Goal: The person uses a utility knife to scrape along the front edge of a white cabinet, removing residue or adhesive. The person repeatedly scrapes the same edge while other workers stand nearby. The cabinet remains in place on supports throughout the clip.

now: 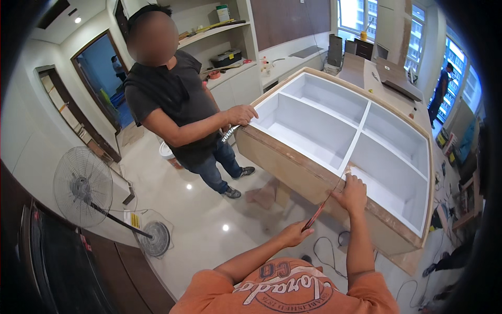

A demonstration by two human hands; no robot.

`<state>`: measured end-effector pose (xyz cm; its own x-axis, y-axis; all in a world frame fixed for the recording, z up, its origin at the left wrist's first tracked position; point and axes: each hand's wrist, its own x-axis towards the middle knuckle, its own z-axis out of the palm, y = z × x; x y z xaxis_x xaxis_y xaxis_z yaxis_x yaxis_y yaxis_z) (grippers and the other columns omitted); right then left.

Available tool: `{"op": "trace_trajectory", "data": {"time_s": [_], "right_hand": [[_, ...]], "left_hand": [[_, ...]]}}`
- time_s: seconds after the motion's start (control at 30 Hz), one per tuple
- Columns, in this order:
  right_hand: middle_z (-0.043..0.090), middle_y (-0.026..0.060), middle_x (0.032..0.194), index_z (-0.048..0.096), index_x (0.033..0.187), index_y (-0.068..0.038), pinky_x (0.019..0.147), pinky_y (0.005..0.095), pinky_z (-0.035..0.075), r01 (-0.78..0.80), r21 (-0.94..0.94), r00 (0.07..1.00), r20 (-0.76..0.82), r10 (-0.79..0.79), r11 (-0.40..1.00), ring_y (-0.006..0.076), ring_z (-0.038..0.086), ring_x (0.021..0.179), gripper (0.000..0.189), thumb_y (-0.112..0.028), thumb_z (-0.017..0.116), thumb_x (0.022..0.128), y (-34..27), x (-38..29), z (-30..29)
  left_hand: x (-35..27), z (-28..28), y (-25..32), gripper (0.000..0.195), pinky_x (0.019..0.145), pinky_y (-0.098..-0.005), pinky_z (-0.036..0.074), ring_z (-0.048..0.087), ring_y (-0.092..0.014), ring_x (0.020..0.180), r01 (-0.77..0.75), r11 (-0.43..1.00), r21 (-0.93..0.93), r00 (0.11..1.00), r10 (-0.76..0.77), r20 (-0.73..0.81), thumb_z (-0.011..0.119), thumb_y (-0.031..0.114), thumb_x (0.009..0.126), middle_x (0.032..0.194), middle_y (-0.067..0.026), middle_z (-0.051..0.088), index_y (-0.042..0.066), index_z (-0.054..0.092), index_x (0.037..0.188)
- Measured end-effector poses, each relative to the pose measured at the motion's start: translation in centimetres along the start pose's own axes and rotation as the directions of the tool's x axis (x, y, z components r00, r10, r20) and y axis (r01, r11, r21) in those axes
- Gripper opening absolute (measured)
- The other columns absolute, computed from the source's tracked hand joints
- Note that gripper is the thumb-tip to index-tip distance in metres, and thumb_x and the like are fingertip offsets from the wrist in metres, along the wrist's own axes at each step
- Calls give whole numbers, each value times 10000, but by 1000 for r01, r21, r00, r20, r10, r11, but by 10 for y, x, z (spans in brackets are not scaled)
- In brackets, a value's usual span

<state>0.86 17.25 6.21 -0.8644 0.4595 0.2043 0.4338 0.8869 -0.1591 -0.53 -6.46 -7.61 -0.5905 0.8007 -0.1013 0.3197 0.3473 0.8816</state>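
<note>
My left hand grips a slim hand tool by its red and black handle. The tool's thin shaft slants up to the near edge of a shallow wooden cabinet with white-lined compartments. My right hand lies over that edge, its thumb beside the shaft and its fingers reaching inward near the middle divider. What the shaft's tip touches is too small to tell. Across the corner, a co-worker's hand rests on the cabinet rim, close to a shiny ribbed metal object.
A co-worker stands at the cabinet's left corner. To the left is a pedestal fan with its cord on the tiled floor. A loose cable lies below the cabinet. Boards lie on a surface behind; another person stands by the windows.
</note>
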Motion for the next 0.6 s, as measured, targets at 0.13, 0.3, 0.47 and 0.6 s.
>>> {"op": "trace_trajectory", "data": {"time_s": [0.13, 0.3, 0.47, 0.6], "right_hand": [[647, 170, 1131, 552, 1334, -8, 919, 459, 471, 65, 15, 998, 9, -65, 998, 343, 605, 1078, 901, -598, 829, 712, 9, -2, -1], [617, 172, 1212, 538, 1317, 25, 952, 463, 440, 89, 79, 995, 40, -92, 993, 337, 576, 1135, 813, -492, 827, 761, 16, -1, -2], [580, 186, 1275, 503, 1366, 23, 1008, 482, 397, 182, 151, 983, 5, -185, 972, 347, 545, 1181, 809, -452, 811, 788, 24, -3, 0], [550, 200, 1369, 478, 1422, 18, 1063, 491, 369, 257, 212, 966, -47, -253, 943, 359, 525, 1230, 862, -462, 806, 785, 33, -5, 7]], "left_hand": [[24, 30, -11, 447, 891, -490, 496, 629, -437, 1020, 86, 982, 169, 993, -71, -97, 615, 330, 999, 1093, -230, 632, 68, 538, 1354], [44, 46, -2, 422, 912, -498, 494, 625, -440, 1069, 191, 953, 233, 974, -156, -164, 632, 253, 976, 1193, -238, 618, 60, 541, 1339], [70, 61, 15, 324, 853, -541, 503, 642, -483, 1017, 122, 986, 117, 919, -68, -388, 585, 259, 1006, 1095, -297, 673, 23, 606, 1226], [84, 63, 24, 289, 834, -570, 499, 639, -509, 972, 266, 957, 118, 894, -199, -401, 548, 248, 1022, 1031, -307, 679, 21, 614, 1188]]}}
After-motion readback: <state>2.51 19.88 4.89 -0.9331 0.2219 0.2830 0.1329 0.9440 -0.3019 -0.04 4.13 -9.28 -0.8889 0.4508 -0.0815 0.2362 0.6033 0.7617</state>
